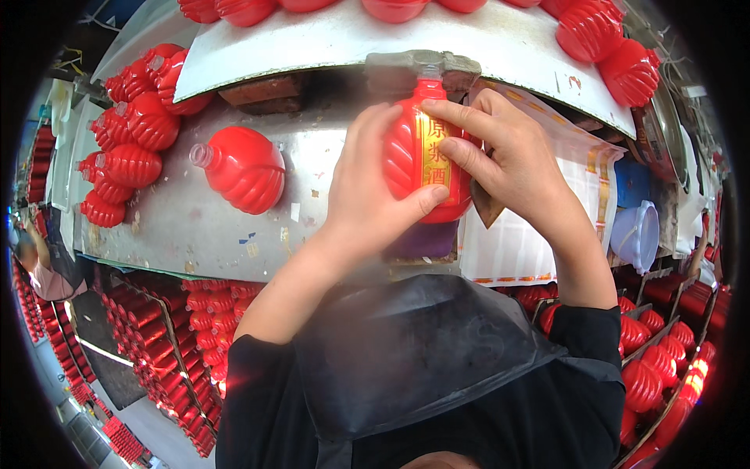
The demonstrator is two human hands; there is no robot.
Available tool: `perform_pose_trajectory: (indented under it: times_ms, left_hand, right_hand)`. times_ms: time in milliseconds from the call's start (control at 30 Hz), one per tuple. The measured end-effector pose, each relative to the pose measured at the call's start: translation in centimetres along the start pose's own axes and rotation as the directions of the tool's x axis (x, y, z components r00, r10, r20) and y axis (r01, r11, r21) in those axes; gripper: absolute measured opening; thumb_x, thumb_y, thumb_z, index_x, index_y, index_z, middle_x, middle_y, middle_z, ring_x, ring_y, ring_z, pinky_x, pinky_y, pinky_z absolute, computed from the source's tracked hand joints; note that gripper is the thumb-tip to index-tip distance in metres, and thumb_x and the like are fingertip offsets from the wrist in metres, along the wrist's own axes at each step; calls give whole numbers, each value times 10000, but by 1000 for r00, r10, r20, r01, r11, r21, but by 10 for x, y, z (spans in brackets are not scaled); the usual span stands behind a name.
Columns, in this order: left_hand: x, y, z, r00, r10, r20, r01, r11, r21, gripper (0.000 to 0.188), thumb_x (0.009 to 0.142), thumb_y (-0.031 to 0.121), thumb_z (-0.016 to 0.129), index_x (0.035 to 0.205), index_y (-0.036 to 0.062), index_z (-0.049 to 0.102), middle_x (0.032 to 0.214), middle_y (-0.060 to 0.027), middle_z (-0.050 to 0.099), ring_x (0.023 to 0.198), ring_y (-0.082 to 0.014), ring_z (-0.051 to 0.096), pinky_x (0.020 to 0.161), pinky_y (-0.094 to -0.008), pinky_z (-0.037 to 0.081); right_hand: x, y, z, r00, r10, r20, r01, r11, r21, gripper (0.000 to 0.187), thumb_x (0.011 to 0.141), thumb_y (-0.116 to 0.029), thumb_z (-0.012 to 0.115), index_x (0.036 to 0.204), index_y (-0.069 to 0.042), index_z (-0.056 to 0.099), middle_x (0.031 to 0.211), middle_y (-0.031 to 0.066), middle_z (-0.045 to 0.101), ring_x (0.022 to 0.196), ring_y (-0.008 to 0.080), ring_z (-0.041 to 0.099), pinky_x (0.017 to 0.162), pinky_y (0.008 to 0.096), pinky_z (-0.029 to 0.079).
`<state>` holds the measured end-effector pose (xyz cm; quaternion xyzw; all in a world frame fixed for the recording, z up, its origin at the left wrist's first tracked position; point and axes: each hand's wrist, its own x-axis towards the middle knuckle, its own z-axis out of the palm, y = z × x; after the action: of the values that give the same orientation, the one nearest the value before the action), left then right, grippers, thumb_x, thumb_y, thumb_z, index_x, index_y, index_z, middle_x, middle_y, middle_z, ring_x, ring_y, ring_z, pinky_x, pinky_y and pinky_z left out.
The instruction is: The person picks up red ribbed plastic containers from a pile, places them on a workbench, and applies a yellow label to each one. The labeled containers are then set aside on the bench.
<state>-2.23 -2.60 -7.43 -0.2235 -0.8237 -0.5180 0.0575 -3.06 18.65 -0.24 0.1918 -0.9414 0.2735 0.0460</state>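
A red glossy bottle [402, 168] with swirled ribs and a clear neck stands or lies at the middle, its neck pointing away from me. Down its front runs a gold strip label [434, 160] with printed characters. My left hand [367, 180], slightly blurred, grips the bottle's left side, its thumb on the lower end of the label. From the right, my right hand [500, 148] holds the bottle, with index finger and thumb pressing the label's upper part. The neck meets a grey worn support [383, 72]. What lies under the bottle is mostly hidden.
Another red bottle [246, 170] lies on the metal table [176, 227] to the left; several more [148, 121] crowd its far left. A white board [312, 43] carries red bottles behind. White label sheets [508, 250] lie at right, near a pale bucket [637, 234]. Crates of bottles flank me.
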Motion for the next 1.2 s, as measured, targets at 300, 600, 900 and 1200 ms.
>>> perform_pose_trajectory:
  times_ms: [300,600,900,1200]
  left_hand:
    - [-1,-4,3,999,29,-21,-30,999,-41,849,802,368,828,1452,4,420,1444,-247,468,1343,-419,484,1122,-469,417]
    - [-3,-9,2,999,-23,-28,16,971,-237,628,942,313,666,1447,-9,479,1504,-252,449,1405,-389,452,1178,-436,341]
    - [-3,3,6,993,-114,-31,108,981,-163,686,883,201,802,1453,32,460,1383,-114,540,1251,-189,553,1074,-345,460]
    - [-2,2,7,985,-165,-50,148,958,-244,706,793,256,840,1384,33,523,1403,-161,538,1280,-303,572,1082,-394,468]
  right_hand:
    - [1,19,6,998,-58,12,56,992,110,462,943,-225,693,1392,-132,639,874,64,511,788,194,539,725,321,471]
    - [-44,6,11,965,262,25,-256,910,325,642,912,-338,735,1476,-93,547,860,-3,490,747,106,506,678,250,449]
    - [-44,6,29,963,247,-106,-218,949,229,743,824,-354,804,1475,-99,551,932,32,593,743,128,484,671,274,451]
    - [-47,6,29,965,234,-117,-205,954,218,754,811,-355,807,1475,-102,556,971,45,610,777,142,492,682,282,462]
